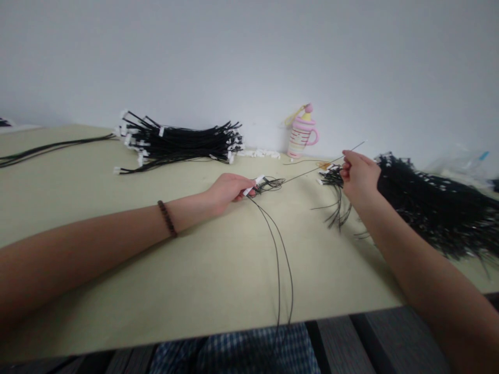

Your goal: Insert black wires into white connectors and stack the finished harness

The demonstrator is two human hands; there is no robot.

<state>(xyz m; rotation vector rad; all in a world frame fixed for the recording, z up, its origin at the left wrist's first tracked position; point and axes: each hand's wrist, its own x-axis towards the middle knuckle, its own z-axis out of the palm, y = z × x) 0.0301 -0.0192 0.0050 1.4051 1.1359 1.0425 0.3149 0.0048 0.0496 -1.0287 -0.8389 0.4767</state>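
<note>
My left hand, with a beaded bracelet on the wrist, pinches a small tangle of thin black wires with white connectors at its near end. Two long wires hang from it in a curve, down past the table's front edge. My right hand, raised to the right, has its fingertips closed on a single thin wire. That wire runs straight from the tangle up to my right fingers, and its end sticks out beyond them.
A black cable bundle with white connectors lies at the back left of the table. A pink cup-shaped item stands by the wall. Many black cables and a clear plastic bag lie at the right.
</note>
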